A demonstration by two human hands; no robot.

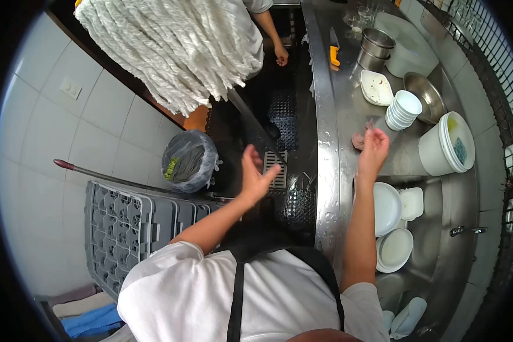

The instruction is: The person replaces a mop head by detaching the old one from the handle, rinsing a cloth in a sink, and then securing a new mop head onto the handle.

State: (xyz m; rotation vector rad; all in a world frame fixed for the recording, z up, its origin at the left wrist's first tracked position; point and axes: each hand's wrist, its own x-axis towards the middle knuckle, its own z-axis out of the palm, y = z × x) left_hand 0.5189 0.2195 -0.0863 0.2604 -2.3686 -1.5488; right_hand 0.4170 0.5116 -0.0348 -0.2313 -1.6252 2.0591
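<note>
My left hand [257, 174] is held out over the dark floor mat, fingers apart and nothing in it, above a metal drain grate [275, 170]. Over the steel counter [329, 188], my right hand [374, 147] has its fingers drawn together; a small pinkish, crumpled thing [358, 140] shows beside its fingertips, and whether the hand grips it is unclear. Beyond that hand stand stacked white bowls [402, 111] and a white rectangular dish [376, 88] with food bits. A big white mop head [165, 51] fills the upper left, its dark handle [251, 117] slanting down towards my left hand.
Another person's hand [281, 55] hangs at the top. A lined bin [189, 161] and grey racks [117, 228] stand at left. The counter bears a yellow-handled knife [334, 55], metal pots [375, 50] and a white bucket [439, 149]. Plates [386, 208] lie in the sink.
</note>
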